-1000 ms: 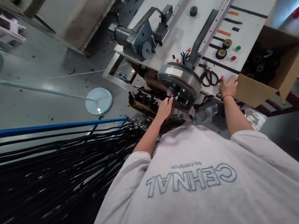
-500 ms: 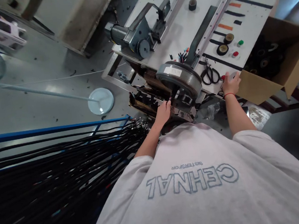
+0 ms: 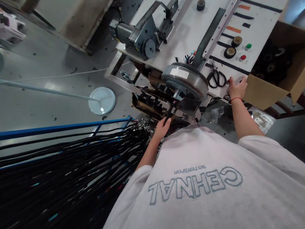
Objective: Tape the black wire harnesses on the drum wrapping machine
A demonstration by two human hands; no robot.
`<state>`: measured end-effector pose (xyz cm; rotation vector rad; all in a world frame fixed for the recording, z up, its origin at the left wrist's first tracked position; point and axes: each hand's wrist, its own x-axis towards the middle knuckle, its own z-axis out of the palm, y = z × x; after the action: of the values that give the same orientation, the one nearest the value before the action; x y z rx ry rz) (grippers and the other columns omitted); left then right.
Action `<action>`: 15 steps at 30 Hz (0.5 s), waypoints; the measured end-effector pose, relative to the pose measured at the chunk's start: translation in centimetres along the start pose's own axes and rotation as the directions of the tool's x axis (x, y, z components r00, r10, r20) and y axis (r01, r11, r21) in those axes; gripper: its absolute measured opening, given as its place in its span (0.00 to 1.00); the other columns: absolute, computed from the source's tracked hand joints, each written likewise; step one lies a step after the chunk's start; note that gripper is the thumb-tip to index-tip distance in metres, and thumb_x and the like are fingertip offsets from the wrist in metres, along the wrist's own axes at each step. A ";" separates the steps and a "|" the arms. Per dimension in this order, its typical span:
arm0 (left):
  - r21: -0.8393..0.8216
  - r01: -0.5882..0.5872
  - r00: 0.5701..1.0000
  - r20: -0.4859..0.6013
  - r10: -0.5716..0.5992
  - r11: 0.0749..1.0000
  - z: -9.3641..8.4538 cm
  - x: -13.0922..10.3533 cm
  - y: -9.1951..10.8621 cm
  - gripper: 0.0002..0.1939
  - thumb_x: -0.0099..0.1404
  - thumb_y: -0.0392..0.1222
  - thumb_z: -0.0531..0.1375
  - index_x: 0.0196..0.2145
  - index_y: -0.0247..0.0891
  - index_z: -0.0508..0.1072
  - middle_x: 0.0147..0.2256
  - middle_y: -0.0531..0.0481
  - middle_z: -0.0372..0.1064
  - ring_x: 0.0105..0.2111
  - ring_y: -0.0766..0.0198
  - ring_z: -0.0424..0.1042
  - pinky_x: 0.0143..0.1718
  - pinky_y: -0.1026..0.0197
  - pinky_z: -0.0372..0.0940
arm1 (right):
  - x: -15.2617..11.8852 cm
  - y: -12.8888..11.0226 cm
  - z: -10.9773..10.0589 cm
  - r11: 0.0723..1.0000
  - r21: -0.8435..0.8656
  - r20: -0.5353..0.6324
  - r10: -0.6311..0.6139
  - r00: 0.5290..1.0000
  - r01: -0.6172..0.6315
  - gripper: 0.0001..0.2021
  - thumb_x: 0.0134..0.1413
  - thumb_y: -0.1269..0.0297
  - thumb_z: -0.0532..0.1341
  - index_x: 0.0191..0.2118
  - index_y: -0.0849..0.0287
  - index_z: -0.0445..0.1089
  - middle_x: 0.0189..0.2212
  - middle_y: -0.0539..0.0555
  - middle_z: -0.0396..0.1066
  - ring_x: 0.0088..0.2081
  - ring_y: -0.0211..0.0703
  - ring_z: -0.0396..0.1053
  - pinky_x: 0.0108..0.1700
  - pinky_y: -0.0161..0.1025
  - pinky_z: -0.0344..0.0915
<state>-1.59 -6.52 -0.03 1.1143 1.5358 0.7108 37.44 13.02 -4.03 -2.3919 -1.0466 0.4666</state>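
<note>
My left hand (image 3: 162,127) is closed round a black cable (image 3: 171,111) that runs up toward the round metal machine head (image 3: 184,79). At the table's front edge, my right hand (image 3: 237,88) rests with thumb and fingers apart, a red button close to its thumb and nothing seen in its grasp. Black-handled scissors (image 3: 216,77) lie just left of that hand. Beyond them are two tape rolls (image 3: 230,52), a red button (image 3: 242,58) and a green button (image 3: 248,46).
An open cardboard box (image 3: 266,88) with dark rolls stands at the right. A motor unit (image 3: 149,48) sits on the white table's left end. Many black cables (image 3: 64,165) hang over a blue rack at the left. A white round base (image 3: 101,100) stands on the floor.
My left hand has moved down and left, away from the machine head, and more of the black cable shows. My right hand stays at the table edge.
</note>
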 end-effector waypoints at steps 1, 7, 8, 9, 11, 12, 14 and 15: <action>0.007 -0.003 1.000 -0.017 0.003 1.000 0.2 -0.2 -0.1 0.25 0.64 0.64 0.54 0.24 0.40 0.59 0.17 0.58 0.54 0.19 0.70 0.54 0.22 0.64 0.52 | 0.0 0.0 -0.1 1.000 0.001 0.002 -0.004 1.000 0.004 0.42 0.58 0.38 0.58 0.69 0.62 0.52 0.60 0.72 0.59 0.61 0.66 0.61 0.60 0.62 0.60; -0.002 -0.013 0.998 -0.064 0.013 1.000 1.1 0.0 0.2 0.23 0.66 0.61 0.54 0.24 0.40 0.61 0.19 0.57 0.56 0.21 0.68 0.57 0.23 0.64 0.53 | -0.3 -0.4 -0.6 1.000 0.016 -0.009 -0.019 1.000 0.019 0.37 0.62 0.41 0.53 0.68 0.61 0.54 0.61 0.73 0.59 0.62 0.65 0.61 0.59 0.65 0.60; -0.010 -0.012 0.998 -0.065 0.011 1.000 1.3 0.1 0.3 0.23 0.66 0.61 0.54 0.24 0.40 0.61 0.19 0.56 0.57 0.22 0.68 0.57 0.24 0.64 0.54 | -0.4 -0.5 -0.7 1.000 0.018 -0.014 -0.014 1.000 0.015 0.35 0.64 0.42 0.52 0.68 0.61 0.54 0.61 0.72 0.59 0.62 0.64 0.61 0.60 0.64 0.60; -0.019 -0.007 0.997 -0.071 0.006 1.000 1.4 0.1 0.3 0.23 0.67 0.61 0.53 0.25 0.40 0.62 0.20 0.56 0.58 0.22 0.68 0.57 0.24 0.64 0.54 | -0.5 -0.5 -0.7 1.000 0.016 -0.016 -0.011 1.000 0.011 0.34 0.64 0.44 0.52 0.68 0.61 0.54 0.61 0.72 0.59 0.62 0.64 0.61 0.60 0.64 0.59; -0.038 0.006 0.995 -0.095 -0.009 0.999 1.6 0.1 0.3 0.23 0.67 0.61 0.54 0.25 0.39 0.62 0.20 0.56 0.59 0.23 0.68 0.58 0.25 0.64 0.55 | -0.6 -0.7 -0.8 1.000 0.000 -0.009 -0.010 1.000 0.010 0.36 0.63 0.46 0.56 0.68 0.63 0.53 0.61 0.72 0.60 0.62 0.63 0.61 0.62 0.61 0.58; -0.046 0.009 0.994 -0.110 -0.014 0.999 1.6 0.2 0.3 0.23 0.67 0.61 0.54 0.25 0.39 0.62 0.20 0.55 0.59 0.23 0.68 0.59 0.25 0.64 0.55 | -0.6 -0.8 -0.9 1.000 -0.010 -0.001 -0.011 1.000 0.011 0.37 0.62 0.46 0.57 0.69 0.64 0.53 0.61 0.72 0.59 0.63 0.63 0.60 0.63 0.61 0.58; -0.059 0.003 0.991 -0.131 -0.011 0.998 1.8 0.3 0.3 0.24 0.67 0.61 0.54 0.24 0.39 0.62 0.21 0.55 0.59 0.23 0.67 0.59 0.25 0.64 0.56 | -0.5 -0.9 -0.9 1.000 -0.021 0.011 -0.008 1.000 0.008 0.38 0.61 0.47 0.58 0.69 0.66 0.52 0.61 0.72 0.59 0.63 0.63 0.59 0.63 0.59 0.57; -0.063 -0.002 0.991 -0.135 -0.006 0.998 1.8 0.4 0.3 0.23 0.67 0.61 0.54 0.25 0.39 0.63 0.21 0.55 0.60 0.24 0.67 0.60 0.26 0.64 0.56 | -0.5 -0.9 -0.9 1.000 -0.018 0.014 -0.005 1.000 0.006 0.38 0.61 0.47 0.58 0.68 0.67 0.52 0.61 0.72 0.59 0.63 0.63 0.59 0.63 0.59 0.57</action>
<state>0.26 -6.27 -0.43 1.0351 1.6163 0.8420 37.04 12.89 -2.71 -2.4045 -1.0677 0.4741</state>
